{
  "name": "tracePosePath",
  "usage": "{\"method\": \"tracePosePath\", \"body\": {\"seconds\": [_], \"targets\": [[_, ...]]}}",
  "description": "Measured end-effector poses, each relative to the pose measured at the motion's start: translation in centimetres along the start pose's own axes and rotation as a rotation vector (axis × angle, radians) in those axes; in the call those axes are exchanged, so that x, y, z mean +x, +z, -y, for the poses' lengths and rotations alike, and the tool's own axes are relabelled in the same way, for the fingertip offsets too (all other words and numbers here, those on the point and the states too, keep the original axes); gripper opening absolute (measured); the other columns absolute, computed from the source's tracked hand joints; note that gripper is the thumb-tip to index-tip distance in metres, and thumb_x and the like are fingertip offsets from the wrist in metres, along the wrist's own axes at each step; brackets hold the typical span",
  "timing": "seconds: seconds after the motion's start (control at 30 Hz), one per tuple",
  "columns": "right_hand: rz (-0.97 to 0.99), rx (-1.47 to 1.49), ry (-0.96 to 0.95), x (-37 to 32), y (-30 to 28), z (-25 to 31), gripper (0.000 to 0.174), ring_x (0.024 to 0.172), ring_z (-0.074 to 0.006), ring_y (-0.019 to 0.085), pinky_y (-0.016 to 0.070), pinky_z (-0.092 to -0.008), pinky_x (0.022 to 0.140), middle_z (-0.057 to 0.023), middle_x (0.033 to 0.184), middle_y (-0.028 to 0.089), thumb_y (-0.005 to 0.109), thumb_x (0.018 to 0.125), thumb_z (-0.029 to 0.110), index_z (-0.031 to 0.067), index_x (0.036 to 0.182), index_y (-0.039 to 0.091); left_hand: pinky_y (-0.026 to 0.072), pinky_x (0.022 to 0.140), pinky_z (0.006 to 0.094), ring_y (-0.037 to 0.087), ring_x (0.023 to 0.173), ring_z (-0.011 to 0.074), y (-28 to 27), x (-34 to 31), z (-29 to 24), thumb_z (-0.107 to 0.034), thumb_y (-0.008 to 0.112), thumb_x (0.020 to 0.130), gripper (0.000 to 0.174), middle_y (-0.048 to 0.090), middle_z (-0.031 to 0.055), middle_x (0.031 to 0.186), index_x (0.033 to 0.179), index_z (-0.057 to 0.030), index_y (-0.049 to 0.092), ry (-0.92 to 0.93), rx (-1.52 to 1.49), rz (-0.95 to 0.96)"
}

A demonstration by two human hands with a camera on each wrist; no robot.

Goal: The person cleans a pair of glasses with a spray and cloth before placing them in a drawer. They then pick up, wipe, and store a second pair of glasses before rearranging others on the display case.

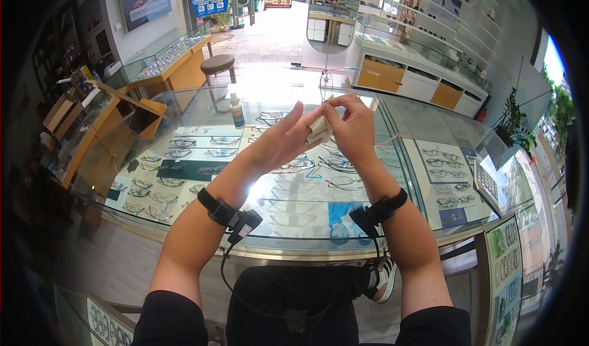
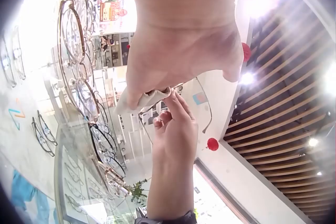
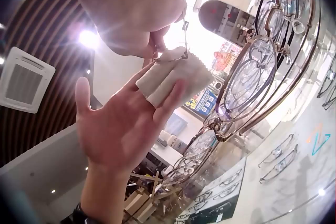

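Both hands meet above the glass counter in the head view. My left hand (image 1: 283,136) has its palm up and thumb stretched away. A pale, folded cleaning cloth (image 3: 176,79) is held between its fingers, as the right wrist view shows. My right hand (image 1: 354,128) pinches a thin-rimmed pair of eyeglasses (image 2: 211,111) with thumb and forefinger, right at the cloth. One slender temple of the glasses sticks out past the right hand in the left wrist view. The lens part by the cloth is mostly hidden by fingers.
Rows of eyeglasses (image 1: 178,152) lie inside the glass display counter (image 1: 270,244). A spray bottle (image 1: 237,112) stands on its far left part. Blue cloths (image 1: 345,223) show near the front edge, a calculator (image 1: 486,180) at right, and a stool (image 1: 218,65) behind.
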State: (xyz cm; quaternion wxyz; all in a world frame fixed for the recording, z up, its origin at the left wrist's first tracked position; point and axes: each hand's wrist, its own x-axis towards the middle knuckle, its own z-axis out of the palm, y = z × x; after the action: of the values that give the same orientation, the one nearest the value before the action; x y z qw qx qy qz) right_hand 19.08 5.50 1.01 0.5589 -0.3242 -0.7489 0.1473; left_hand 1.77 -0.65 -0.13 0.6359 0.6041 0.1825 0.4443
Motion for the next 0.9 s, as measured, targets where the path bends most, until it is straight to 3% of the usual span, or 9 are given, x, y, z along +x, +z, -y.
{"method": "tracePosePath", "body": {"seconds": [0.27,0.47,0.53,0.57,0.63,0.67,0.7,0.77,0.9], "targets": [[0.025,0.000,-0.021,-0.1,0.3,-0.4,0.017,0.076,-0.0234,0.061,0.0481,-0.0371,0.068,-0.0095,0.086,0.070,0.071,0.088,0.016,0.0004,0.088,0.076,0.0205,0.129,0.0374,0.033,0.151,0.0232,0.0,0.0,-0.7,-0.078,0.030,0.100,0.105,0.037,0.0159,0.159,0.162,0.0059,0.015,0.055,-0.144,-0.032],[-0.050,-0.022,0.025,0.0,0.2,-0.7,0.017,0.074,-0.0227,0.060,0.0485,-0.0364,0.068,-0.0095,0.090,0.070,0.072,0.089,0.017,0.0008,0.091,0.077,0.0224,0.128,0.0412,0.034,0.151,0.0299,-0.4,-0.2,-0.7,-0.076,0.030,0.101,0.103,0.036,0.0210,0.159,0.160,0.0074,0.021,0.066,-0.252,-0.096],[-0.123,0.001,0.058,0.2,0.2,-1.4,0.022,0.069,-0.0125,0.053,0.0447,-0.0281,0.063,-0.0040,0.087,0.069,0.077,0.091,0.022,0.0012,0.097,0.077,0.0291,0.126,0.0435,0.040,0.147,0.0332,-0.6,-0.1,-0.9,-0.068,0.034,0.104,0.092,0.044,0.0245,0.154,0.157,0.0073,0.031,0.096,-0.289,-0.187],[-0.126,0.001,0.060,0.2,0.2,-1.5,0.022,0.069,-0.0125,0.053,0.0447,-0.0281,0.063,-0.0040,0.087,0.069,0.077,0.091,0.022,0.0012,0.097,0.077,0.0291,0.126,0.0435,0.040,0.147,0.0332,-0.8,-0.1,-0.9,-0.068,0.034,0.104,0.092,0.044,0.0245,0.154,0.157,0.0073,0.031,0.093,-0.289,-0.185],[-0.145,0.092,0.101,0.2,0.3,-1.4,0.023,0.068,-0.0097,0.051,0.0427,-0.0268,0.062,-0.0014,0.084,0.068,0.077,0.091,0.023,0.0012,0.098,0.077,0.0393,0.121,0.0435,0.051,0.139,0.0343,-1.4,0.0,-1.0,-0.052,0.039,0.109,0.073,0.053,0.0249,0.146,0.152,0.0064,0.041,0.133,-0.207,-0.387],[-0.144,0.092,0.100,0.3,0.3,-1.4,0.023,0.068,-0.0097,0.051,0.0427,-0.0268,0.062,-0.0014,0.084,0.068,0.077,0.091,0.023,0.0012,0.098,0.077,0.0489,0.114,0.0401,0.058,0.132,0.0320,-1.2,-0.2,-1.4,-0.030,0.048,0.109,0.052,0.058,0.0227,0.141,0.148,0.0038,0.048,0.121,-0.213,-0.504],[-0.144,0.126,0.083,0.3,0.3,-1.4,0.022,0.067,-0.0111,0.052,0.0432,-0.0277,0.062,-0.0026,0.086,0.069,0.076,0.090,0.021,0.0005,0.096,0.076,0.0489,0.114,0.0401,0.058,0.132,0.0320,-1.5,-0.3,-1.3,-0.030,0.048,0.109,0.052,0.058,0.0227,0.141,0.148,0.0038,0.048,0.122,-0.214,-0.506],[-0.137,0.162,0.065,0.4,0.3,-0.9,0.020,0.067,-0.0124,0.052,0.0437,-0.0286,0.063,-0.0039,0.088,0.070,0.075,0.089,0.020,-0.0001,0.094,0.075,0.0532,0.109,0.0369,0.060,0.128,0.0280,-2.2,-0.4,-0.9,-0.015,0.055,0.104,0.042,0.059,0.0185,0.140,0.143,0.0018,0.054,0.166,-0.096,-0.572],[0.021,0.376,0.117,0.5,-0.2,-0.4,0.018,0.068,-0.0070,0.049,0.0407,-0.0261,0.061,-0.0013,0.081,0.068,0.075,0.090,0.019,0.0010,0.093,0.076,0.0553,0.107,0.0361,0.062,0.126,0.0272,-2.7,-0.3,-0.7,-0.004,0.054,0.102,0.038,0.060,0.0160,0.138,0.139,0.0029,0.057,0.189,-0.168,-0.594]]}}
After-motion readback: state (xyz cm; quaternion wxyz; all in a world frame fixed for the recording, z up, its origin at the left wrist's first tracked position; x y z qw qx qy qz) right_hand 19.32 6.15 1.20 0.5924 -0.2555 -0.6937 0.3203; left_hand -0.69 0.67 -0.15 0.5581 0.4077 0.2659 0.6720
